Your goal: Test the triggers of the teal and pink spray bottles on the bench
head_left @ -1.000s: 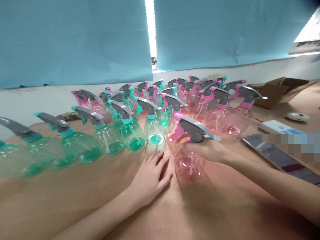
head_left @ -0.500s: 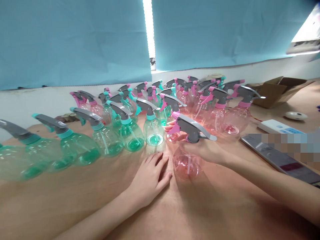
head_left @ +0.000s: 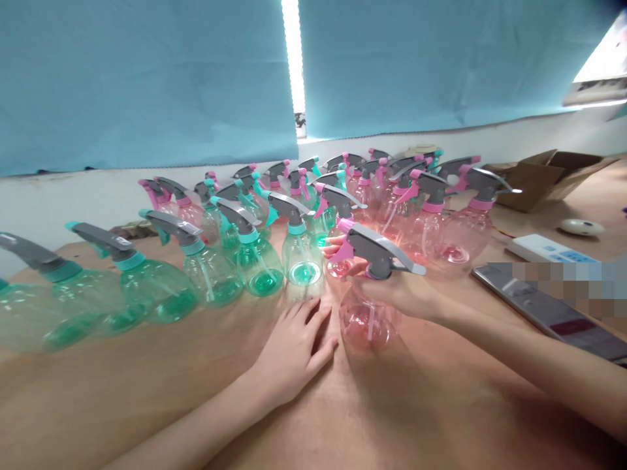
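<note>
My left hand (head_left: 294, 346) lies flat on the wooden table (head_left: 206, 385), palm down and fingers a little apart, holding nothing. Just to its right, a clear pink spray bottle (head_left: 368, 320) stands upright, with a grey and pink trigger head. My right hand (head_left: 396, 294) reaches round behind this bottle and grips it below the collar; the bottle hides part of the palm. Some of its fingertips show to the left of the neck. Closest beyond my left hand is a green spray bottle (head_left: 300, 258) with a turquoise collar.
Green spray bottles (head_left: 157, 290) line the left side, and several pink spray bottles (head_left: 467, 228) crowd the back and right. Further right are a phone (head_left: 543, 313), a white device with blue buttons (head_left: 548, 248), a white mouse (head_left: 581, 227) and an open cardboard box (head_left: 539, 179).
</note>
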Available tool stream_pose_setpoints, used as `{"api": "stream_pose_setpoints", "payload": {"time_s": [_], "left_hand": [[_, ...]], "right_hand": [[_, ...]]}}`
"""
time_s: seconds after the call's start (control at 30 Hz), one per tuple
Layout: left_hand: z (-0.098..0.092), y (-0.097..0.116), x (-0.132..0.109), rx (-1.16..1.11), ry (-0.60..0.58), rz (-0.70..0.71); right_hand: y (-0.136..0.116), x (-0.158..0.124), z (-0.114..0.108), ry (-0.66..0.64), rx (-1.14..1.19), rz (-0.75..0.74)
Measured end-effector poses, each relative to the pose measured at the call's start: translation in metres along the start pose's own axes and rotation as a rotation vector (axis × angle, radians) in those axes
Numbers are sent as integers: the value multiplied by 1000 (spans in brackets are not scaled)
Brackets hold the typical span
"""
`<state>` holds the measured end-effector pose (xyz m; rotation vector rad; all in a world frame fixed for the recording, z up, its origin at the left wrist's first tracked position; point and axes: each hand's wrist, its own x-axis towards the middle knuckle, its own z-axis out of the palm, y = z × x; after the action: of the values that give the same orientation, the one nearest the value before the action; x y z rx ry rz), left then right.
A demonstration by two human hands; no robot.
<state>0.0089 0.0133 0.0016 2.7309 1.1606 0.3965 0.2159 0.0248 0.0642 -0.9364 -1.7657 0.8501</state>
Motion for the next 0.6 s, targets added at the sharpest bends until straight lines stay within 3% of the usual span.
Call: {"api": "stream_pose_setpoints", "payload": {"time_s": [0.6], "left_hand": [[0,0,0,0,2,-2]], "right_hand": [[1,-1,-1,-34,43,-13]]}}
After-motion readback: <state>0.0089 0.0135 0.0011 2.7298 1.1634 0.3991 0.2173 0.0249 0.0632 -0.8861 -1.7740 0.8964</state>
